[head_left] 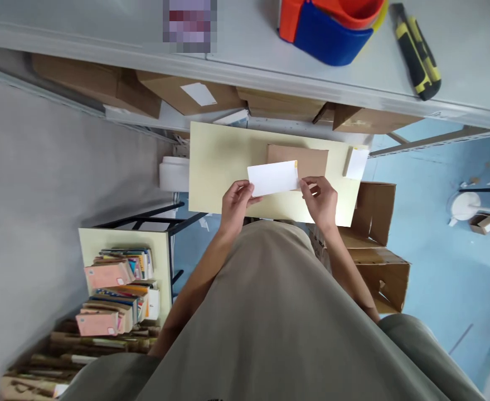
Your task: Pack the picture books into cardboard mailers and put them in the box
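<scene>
Left hand and right hand pinching white label by edges, fingers pressed together, hovering above brown envelope on tabletop. Risk: label tilting, sticking crooked.

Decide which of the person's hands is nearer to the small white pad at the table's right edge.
Right. The right hand lies just left of the small white pad; the left hand is farther left.

White slip, brown parcel, pale yellow table
</scene>
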Available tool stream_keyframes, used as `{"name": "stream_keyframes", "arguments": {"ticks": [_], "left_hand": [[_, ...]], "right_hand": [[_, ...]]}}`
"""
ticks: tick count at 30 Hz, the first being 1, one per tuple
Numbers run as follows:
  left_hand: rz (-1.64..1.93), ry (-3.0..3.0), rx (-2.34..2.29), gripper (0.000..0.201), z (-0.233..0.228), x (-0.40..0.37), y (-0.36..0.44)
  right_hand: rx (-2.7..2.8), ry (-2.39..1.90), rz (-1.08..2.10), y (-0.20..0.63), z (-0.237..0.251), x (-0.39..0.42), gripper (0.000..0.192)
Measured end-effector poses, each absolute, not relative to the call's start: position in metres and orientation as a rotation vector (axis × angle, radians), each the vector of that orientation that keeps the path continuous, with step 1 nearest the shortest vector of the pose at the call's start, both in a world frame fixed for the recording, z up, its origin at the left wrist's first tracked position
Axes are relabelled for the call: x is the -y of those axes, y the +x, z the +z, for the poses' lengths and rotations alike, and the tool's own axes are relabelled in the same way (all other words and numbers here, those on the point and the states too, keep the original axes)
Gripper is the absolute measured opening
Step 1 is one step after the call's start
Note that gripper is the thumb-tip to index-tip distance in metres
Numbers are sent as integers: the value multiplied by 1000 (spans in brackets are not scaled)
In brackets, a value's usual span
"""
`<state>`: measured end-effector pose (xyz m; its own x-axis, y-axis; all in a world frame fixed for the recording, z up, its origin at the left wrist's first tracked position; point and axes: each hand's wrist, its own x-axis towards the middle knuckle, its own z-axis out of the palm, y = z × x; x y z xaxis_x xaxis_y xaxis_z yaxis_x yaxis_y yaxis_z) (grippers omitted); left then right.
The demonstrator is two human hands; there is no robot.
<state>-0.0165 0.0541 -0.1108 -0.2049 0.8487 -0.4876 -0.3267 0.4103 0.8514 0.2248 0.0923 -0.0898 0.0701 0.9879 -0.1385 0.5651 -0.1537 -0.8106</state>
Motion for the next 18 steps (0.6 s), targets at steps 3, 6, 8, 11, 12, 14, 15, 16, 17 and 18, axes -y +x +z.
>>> {"name": "stream_keyframes", "arguments": {"ticks": [3, 6, 8, 11, 12, 14, 15, 16, 17, 18], "left_hand": [[1120, 536, -1404, 49, -109, -56, -3], [1084, 579, -1427, 48, -107, -57, 6], [1065, 605, -1442, 47, -107, -58, 11], [1036, 638, -1457, 45, -108, -59, 16], [1026, 646, -1456, 45, -109, -60, 17], [1009, 654, -1448, 46, -111, -62, 20], [1003, 655, -1442, 46, -111, -63, 21], [998, 657, -1436, 47, -112, -63, 22], [994, 660, -1431, 47, -112, -64, 23], [990, 664, -1427, 47, -113, -64, 23]], "right_hand": [[1384, -1815, 1118, 244, -101, -96, 37], [1295, -1807, 1234, 254, -108, -97, 39], [1268, -1787, 1283, 258, -112, -98, 41], [1241, -1765, 1339, 261, -117, -100, 42], [1229, -1764, 1355, 261, -119, -101, 42], [1193, -1767, 1372, 262, -125, -102, 42], [1172, -1769, 1372, 262, -128, -103, 42], [1152, -1770, 1371, 262, -131, -104, 42], [1134, -1769, 1372, 263, -134, -105, 41], [1120, -1766, 1377, 264, -137, -106, 41]]}}
